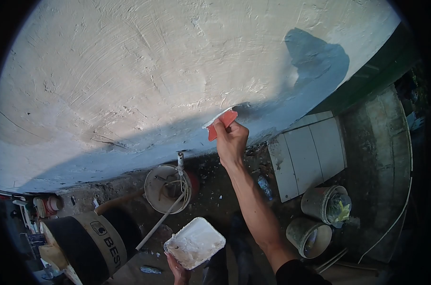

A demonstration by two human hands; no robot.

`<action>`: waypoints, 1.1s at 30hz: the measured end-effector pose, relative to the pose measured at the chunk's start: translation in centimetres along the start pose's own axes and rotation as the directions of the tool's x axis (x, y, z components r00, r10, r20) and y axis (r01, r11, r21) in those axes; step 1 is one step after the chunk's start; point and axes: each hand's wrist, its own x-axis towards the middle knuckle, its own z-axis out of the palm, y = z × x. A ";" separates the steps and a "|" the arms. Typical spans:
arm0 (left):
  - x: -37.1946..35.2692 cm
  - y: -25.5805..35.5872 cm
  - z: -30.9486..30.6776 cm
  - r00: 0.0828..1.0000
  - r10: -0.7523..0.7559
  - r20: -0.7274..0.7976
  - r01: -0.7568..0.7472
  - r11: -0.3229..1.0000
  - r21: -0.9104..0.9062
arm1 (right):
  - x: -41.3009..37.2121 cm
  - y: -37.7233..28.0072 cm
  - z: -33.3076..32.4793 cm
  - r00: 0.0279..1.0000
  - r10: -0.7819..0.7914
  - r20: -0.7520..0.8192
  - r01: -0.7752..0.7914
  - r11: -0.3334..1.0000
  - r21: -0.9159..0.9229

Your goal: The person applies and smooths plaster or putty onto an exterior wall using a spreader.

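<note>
In the head view my right hand [232, 142] is closed around a red scraper [223, 122], its white-smeared edge pressed to the plastered wall [130, 71], long axis slanting up to the right along the shadow line. My left hand [177, 270] grips a white tray [211, 228] of putty [192, 247] from beneath, low and well apart from the wall, below and left of the scraper; the right hand is the nearer to the wall.

Rough plastered wall [130, 71], sunlit above, shaded along base. Debris-strewn dirt floor [215, 199] below. White tiles [310, 156] laid flat at right, beside curved concrete ledge [381, 156]. Two stained buckets [320, 202] near tiles; white pail [151, 187] under wall; black drum [82, 247] lower left.
</note>
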 end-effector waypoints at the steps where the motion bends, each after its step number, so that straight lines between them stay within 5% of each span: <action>1: 0.0 0.0 0.1 1.000 -0.004 -0.002 0.003 1.000 -0.009 | -0.6 0.0 -0.5 1.000 0.011 -0.004 -0.011 1.000 0.000; 6: 0.3 -0.4 0.3 0.994 -0.109 -0.017 0.103 0.975 -0.195 | -4.4 4.3 -6.6 0.994 0.039 -0.102 -0.030 0.996 0.087; 10: 0.4 -2.0 -0.9 0.999 -0.046 0.012 0.047 0.990 -0.129 | -3.1 5.1 -9.3 0.992 0.011 -0.129 0.043 0.912 0.408; 13: 0.5 -2.8 -1.5 0.999 -0.044 0.022 0.045 0.996 -0.083 | 0.7 4.1 -7.6 0.992 -0.102 -0.077 0.126 0.873 0.470; 24: 1.1 -2.5 -0.5 0.998 -0.065 -0.013 0.064 0.995 -0.076 | 1.4 17.6 -7.3 0.927 0.314 -0.204 -0.201 0.876 0.438; 30: 0.8 -2.4 -0.8 0.998 -0.055 -0.003 0.055 0.998 -0.003 | -2.0 18.7 -9.8 0.936 0.314 -0.156 -0.208 0.855 0.476; 33: 0.2 -1.7 -0.4 0.998 0.035 0.055 -0.039 0.996 0.077 | -3.2 17.9 -11.0 0.896 0.355 -0.266 -0.243 0.895 0.374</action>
